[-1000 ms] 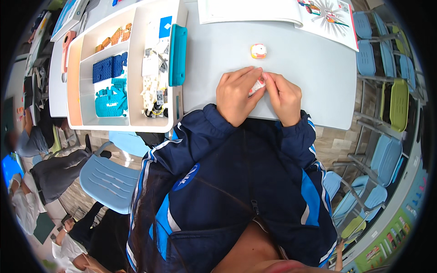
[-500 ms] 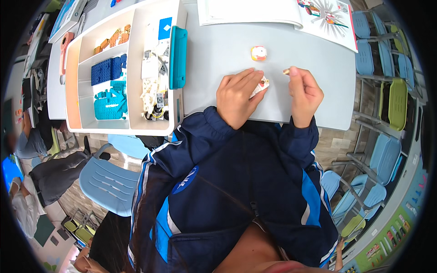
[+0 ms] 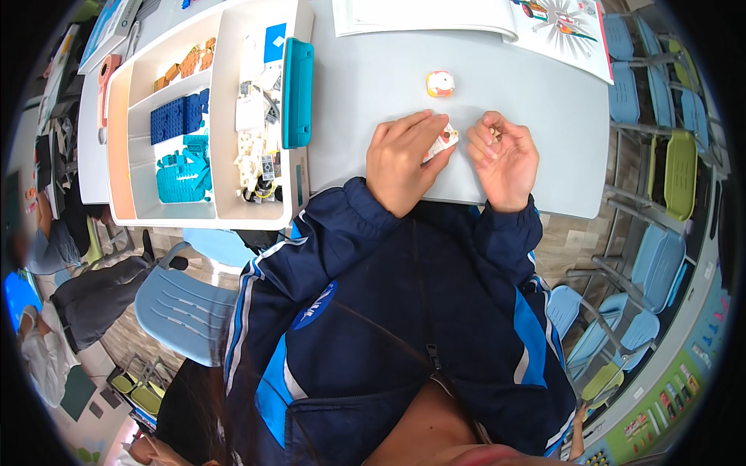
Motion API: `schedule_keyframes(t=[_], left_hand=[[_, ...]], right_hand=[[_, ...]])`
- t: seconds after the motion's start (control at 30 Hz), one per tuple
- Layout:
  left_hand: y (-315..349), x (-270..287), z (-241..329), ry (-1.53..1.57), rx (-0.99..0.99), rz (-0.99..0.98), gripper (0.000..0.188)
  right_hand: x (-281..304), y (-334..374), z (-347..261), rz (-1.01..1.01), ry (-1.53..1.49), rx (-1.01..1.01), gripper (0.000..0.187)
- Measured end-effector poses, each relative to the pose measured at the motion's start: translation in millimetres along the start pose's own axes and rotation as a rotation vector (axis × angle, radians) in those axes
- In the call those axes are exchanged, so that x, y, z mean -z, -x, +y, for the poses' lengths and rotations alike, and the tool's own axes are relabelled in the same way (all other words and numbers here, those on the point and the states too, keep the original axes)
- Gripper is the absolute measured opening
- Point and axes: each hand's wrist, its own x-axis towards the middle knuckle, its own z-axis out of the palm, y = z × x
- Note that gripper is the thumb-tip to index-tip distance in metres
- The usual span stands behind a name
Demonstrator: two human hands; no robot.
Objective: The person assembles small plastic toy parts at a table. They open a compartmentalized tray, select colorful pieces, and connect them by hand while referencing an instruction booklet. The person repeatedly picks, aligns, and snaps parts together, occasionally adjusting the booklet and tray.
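Observation:
My left hand [image 3: 408, 161] is closed around a small white brick assembly [image 3: 442, 143] with reddish-brown and yellow bits; the palm side covers part of it. To its right, my right hand [image 3: 503, 161] is turned palm up with curled fingers, and a tiny tan toy brick [image 3: 495, 135] rests among the fingers. Beyond both hands a small rounded white, yellow and red toy piece [image 3: 440, 84] stands on the grey table [image 3: 373, 85].
On the left is a white sorting tray [image 3: 221, 140] with brown, navy, teal and white bricks in compartments. A teal bin [image 3: 298, 93] sits on its right side. An open picture booklet [image 3: 559, 35] lies at the far edge. Blue chairs [image 3: 190, 311] surround the table.
My right hand has rolled from an upright pinch to palm up and shifted slightly left, with the tan brick now in its fingers' curl. The left hand keeps its hold.

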Motion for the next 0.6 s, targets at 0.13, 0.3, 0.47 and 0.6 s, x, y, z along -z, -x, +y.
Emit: schedule_keyframes(t=[0.13, 0.3, 0.47, 0.6], left_hand=[[0, 0, 0, 0.007, 0.005, 0.0, 0.036], [0, 2, 1, 0.001, 0.013, -0.013, 0.037], [2, 1, -2, 0.019, 0.032, -0.012, 0.038], [2, 3, -1, 0.083, 0.153, -0.049, 0.04]], right_hand=[[-2, 0, 2, 0.081, 0.347, 0.142, 0.028], [-3, 5, 6, 0.036, 1.349, 0.483, 0.024], [-4, 11, 3, -0.112, 1.578, 0.525, 0.028], [3, 5, 9, -0.126, 1.58, 0.608, 0.023]])
